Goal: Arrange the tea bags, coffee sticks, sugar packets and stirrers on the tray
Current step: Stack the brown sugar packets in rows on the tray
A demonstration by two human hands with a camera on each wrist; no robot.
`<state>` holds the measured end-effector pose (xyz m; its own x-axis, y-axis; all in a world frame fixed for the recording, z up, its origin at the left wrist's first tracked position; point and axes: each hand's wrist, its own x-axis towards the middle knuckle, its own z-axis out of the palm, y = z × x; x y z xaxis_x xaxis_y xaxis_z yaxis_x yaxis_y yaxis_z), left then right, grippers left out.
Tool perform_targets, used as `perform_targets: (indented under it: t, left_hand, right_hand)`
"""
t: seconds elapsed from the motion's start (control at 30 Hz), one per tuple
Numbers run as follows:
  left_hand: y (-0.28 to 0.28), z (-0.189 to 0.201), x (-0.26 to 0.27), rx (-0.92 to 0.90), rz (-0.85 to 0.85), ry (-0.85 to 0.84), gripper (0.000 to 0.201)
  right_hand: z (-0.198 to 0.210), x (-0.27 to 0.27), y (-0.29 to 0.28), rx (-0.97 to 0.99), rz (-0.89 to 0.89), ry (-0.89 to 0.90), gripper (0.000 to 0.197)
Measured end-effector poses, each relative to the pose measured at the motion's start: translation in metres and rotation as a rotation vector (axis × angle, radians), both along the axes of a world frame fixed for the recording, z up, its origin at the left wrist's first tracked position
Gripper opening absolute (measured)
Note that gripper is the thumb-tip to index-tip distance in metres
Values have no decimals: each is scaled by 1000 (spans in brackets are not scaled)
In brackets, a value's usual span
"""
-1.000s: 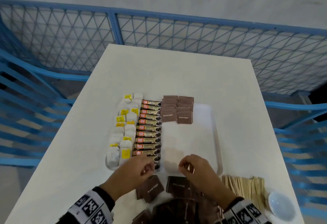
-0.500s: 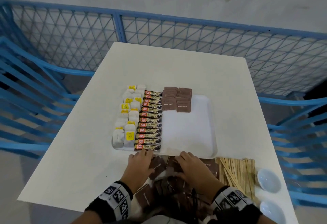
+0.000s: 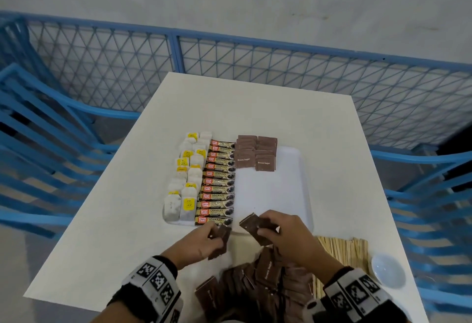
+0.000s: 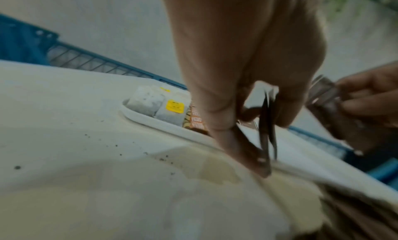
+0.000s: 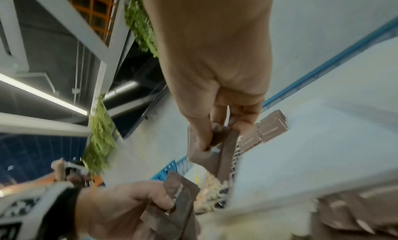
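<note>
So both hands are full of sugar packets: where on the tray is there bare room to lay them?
Free: the tray floor right of the coffee sticks, below the sugar rows, up to the right rim. Crowded: the left side, filled by tea bags and sticks.

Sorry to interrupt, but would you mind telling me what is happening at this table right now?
A person is stocking a white tray. Tea bags and coffee sticks fill its left side, with brown sugar packets begun at the far end. The left hand and the right hand each hold more packets above a loose pile. The wooden stirrers lie on the table.
</note>
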<state>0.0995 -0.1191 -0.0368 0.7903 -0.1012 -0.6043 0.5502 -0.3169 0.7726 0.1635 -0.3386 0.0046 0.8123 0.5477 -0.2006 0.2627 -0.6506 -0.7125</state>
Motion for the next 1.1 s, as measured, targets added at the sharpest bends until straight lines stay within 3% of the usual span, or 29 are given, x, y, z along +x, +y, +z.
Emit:
perform_targets:
  t: [0.07, 0.13, 0.23, 0.33, 0.43, 0.53, 0.63, 0.87, 1.0, 1.1]
  left_hand:
    - [-2, 14, 4, -353, 185, 51, 29]
    - [-5, 28, 9, -595, 293, 69, 30]
    - [-9, 39, 12, -775, 382, 84, 32]
    - [-11, 45, 12, -824, 397, 103, 38]
    - [-8, 42, 9, -681, 217, -1, 32]
    - [-4, 41, 5, -544, 48, -52, 31]
    - [5, 40, 0, -469, 79, -42, 39]
    - [23, 32, -11, -383, 182, -39, 35]
    - [24, 29, -13, -277, 216, -76, 26]
    - [26, 30, -15, -248, 264, -105, 36]
  right_hand:
    - [13, 0, 4, 120, -13, 144, 17]
    - [19, -1, 12, 195, -7, 257, 22]
    - [21, -5, 25, 255, -6, 295, 21]
    - [17, -5, 34, 246, -32, 163, 21]
    - [14, -7, 40, 192, -5, 29, 26]
    - [13, -15, 37, 159, 59, 24, 29]
    - [8, -25, 21, 29, 151, -25, 28]
    - [-29, -44, 8, -358, 638, -167, 63]
    - [-45, -47, 26, -453, 761, -162, 75]
    - [-52, -45, 32, -497, 813, -186, 70]
